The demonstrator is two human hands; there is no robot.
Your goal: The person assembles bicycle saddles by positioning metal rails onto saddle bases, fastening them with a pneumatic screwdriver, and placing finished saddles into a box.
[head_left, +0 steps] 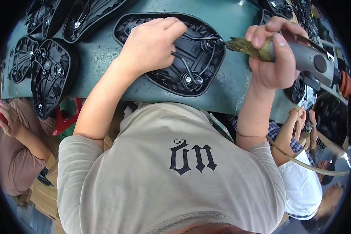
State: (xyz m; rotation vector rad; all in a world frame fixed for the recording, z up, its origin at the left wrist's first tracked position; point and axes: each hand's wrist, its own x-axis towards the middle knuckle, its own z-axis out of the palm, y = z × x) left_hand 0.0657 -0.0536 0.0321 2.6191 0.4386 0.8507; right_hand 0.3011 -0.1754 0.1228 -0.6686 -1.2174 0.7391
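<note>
An upturned black bicycle saddle (201, 58) lies on the green worktable (101, 54), its wire rails and springs facing up. My left hand (152, 45) presses down on the saddle's underside, fingers curled over the rails. My right hand (273, 54) grips a grey powered driver (312, 60) with a taped, worn barrel. The driver's tip touches the saddle's metal fitting at its right side.
More upturned black saddles (48, 76) lie along the table's left and top edge, and others sit at the top right (280, 7). A seated person (11, 140) is at the left, another person's hands (302, 117) at the right. A red stool (66, 119) stands below the table.
</note>
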